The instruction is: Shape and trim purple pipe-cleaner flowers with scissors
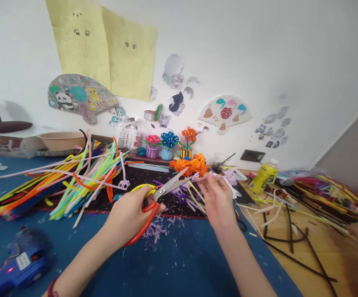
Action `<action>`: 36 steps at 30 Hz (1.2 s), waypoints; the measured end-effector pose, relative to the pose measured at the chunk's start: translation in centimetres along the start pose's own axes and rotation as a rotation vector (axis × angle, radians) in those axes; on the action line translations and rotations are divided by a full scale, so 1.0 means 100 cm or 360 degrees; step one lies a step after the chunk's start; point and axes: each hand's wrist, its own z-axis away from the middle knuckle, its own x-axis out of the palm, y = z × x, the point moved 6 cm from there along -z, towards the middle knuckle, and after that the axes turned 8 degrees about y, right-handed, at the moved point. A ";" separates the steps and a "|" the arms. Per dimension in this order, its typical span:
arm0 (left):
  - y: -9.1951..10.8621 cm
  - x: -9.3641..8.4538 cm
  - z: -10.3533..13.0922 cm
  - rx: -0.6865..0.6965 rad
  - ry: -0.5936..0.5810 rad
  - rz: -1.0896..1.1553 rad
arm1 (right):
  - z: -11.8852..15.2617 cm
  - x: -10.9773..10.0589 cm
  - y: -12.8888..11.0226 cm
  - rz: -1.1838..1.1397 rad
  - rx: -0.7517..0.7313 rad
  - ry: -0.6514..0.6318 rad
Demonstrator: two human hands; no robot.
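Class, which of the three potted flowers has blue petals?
The middle flower, in a light-blue pot; the pink flower stands left, the orange flower right.

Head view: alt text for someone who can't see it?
A person's left hand holds open red-and-yellow scissors beside the right hand, which pinches a thin lilac strip. Purple clippings lie on the blue work surface below; multicoloured stems are heaped to the left, and three potted craft flowers stand near the wall.

1 close head-worn view, forward and down over the blue tabletop [179,270] toward the white wall [277,49]
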 end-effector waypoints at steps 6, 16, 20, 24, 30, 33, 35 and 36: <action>0.004 -0.001 0.000 0.0101 0.0043 -0.0048 | -0.003 0.000 -0.003 -0.0063 -0.0008 -0.0055; 0.002 -0.001 0.000 0.0093 0.0053 -0.0139 | -0.003 -0.001 -0.004 -0.0057 -0.0010 -0.0023; 0.001 -0.004 -0.002 0.0027 0.0087 -0.0129 | -0.005 -0.004 -0.008 -0.0018 -0.0063 0.0049; -0.004 -0.006 -0.003 -0.0086 0.0205 0.0105 | -0.004 -0.005 -0.010 0.0022 -0.0115 0.0099; 0.003 0.011 0.002 -0.0307 0.0073 0.1457 | 0.013 0.006 0.005 0.0158 -0.0109 0.0007; 0.006 0.017 0.003 -0.0390 0.0053 0.1954 | 0.022 0.014 0.011 0.0293 -0.0231 -0.0151; 0.002 0.019 0.003 -0.0496 0.0119 0.2179 | 0.027 0.020 0.010 0.0350 -0.0390 -0.0340; -0.001 0.019 0.002 -0.0547 0.0152 0.2257 | 0.030 0.023 0.009 0.0391 -0.0466 -0.0461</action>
